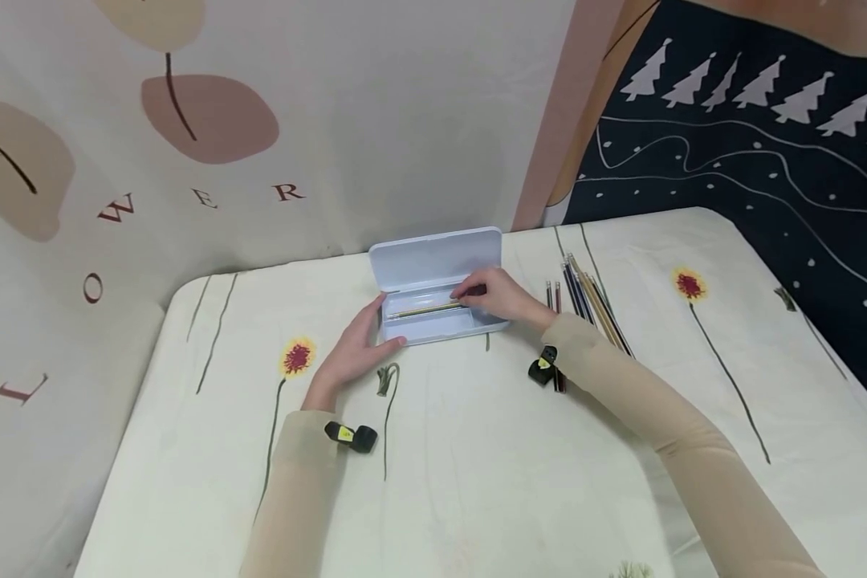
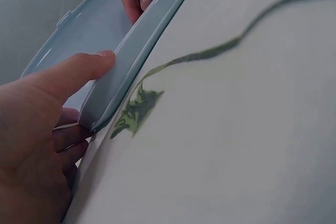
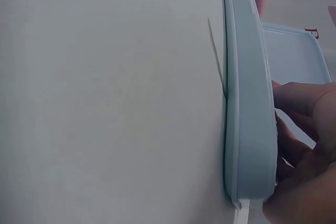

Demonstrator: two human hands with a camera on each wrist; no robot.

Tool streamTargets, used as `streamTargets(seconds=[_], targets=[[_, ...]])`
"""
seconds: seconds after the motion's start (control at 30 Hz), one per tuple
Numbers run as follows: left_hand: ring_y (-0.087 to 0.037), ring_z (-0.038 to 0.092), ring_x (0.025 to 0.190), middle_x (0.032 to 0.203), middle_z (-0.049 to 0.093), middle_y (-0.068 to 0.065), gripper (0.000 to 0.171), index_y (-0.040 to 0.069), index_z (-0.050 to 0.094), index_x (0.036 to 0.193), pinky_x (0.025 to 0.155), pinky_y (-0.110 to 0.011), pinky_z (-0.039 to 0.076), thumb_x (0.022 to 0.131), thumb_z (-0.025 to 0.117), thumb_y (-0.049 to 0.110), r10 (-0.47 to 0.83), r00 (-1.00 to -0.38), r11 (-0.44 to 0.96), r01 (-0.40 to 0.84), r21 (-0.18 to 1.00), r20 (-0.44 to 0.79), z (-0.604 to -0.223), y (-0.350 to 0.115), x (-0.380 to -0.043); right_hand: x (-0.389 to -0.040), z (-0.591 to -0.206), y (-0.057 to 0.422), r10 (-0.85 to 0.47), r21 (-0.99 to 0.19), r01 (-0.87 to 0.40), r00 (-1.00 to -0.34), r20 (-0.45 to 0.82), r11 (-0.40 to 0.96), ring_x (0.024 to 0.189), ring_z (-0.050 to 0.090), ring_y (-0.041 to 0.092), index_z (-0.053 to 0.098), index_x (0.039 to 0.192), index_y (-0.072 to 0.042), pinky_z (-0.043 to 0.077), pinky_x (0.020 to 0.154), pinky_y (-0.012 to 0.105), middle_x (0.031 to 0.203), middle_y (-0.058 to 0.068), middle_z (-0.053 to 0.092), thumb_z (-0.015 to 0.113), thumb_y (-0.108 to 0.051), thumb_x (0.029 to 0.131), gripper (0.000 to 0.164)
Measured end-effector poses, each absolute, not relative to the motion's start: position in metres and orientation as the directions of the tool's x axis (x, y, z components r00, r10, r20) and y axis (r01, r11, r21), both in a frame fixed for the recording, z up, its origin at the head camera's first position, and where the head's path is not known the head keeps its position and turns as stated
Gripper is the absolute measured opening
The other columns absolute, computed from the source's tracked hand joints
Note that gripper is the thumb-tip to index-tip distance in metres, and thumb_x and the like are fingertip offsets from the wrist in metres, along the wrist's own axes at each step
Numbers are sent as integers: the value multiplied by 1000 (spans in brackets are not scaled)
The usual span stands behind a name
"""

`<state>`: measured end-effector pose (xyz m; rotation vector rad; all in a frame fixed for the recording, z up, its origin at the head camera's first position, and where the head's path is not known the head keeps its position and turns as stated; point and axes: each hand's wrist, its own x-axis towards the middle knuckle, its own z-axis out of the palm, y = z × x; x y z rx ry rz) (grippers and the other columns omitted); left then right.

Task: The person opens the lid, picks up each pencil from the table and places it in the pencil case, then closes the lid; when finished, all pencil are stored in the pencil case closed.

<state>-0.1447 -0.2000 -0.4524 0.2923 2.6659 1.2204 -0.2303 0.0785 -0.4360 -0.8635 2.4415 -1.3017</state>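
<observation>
A pale blue pencil case lies with its lid raised at the back of the table. My left hand holds its left end, the thumb on the front wall and the fingers round the corner, as the left wrist view shows. Inside the case lies a thin gold and dark pencil, lengthwise. My right hand reaches in from the right and pinches the pencil's right end. In the right wrist view the front wall of the case hides the fingertips of that hand.
Several pencils, dark and gold, lie on the cloth right of the case, partly under the right forearm. Two thinner dark and red pencils lie beside them. A printed curtain hangs directly behind the table.
</observation>
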Motion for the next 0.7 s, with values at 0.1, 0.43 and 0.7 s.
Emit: streamTargets(seconds=[0.1, 0.43, 0.7], targets=[[-30, 15, 144, 157, 20, -16, 87, 8, 16, 155, 116, -44, 15, 89, 68, 32, 253, -963, 637, 90, 766, -97, -452, -200, -145, -229, -434, 82, -584, -824, -367, -810, 55, 431, 90, 62, 20, 74, 101, 1, 49, 78, 28, 99, 10, 71, 65, 1, 89, 15], [-33, 16, 143, 157, 20, -19, 88, 4, 17, 154, 116, -47, 15, 88, 69, 30, 265, -962, 634, 119, 764, -70, -452, -200, -144, -226, -421, 105, -509, -858, -315, -858, 74, 405, 89, 59, 22, 73, 101, 3, 49, 78, 30, 99, 13, 69, 63, 0, 90, 14], [-33, 16, 144, 157, 20, -19, 88, 4, 17, 154, 116, -47, 15, 88, 70, 29, 270, -960, 632, 123, 765, -69, -451, -199, -144, -226, -413, 123, -464, -868, -287, -883, 75, 405, 89, 57, 21, 72, 99, 2, 48, 77, 31, 97, 13, 69, 62, 0, 90, 13]])
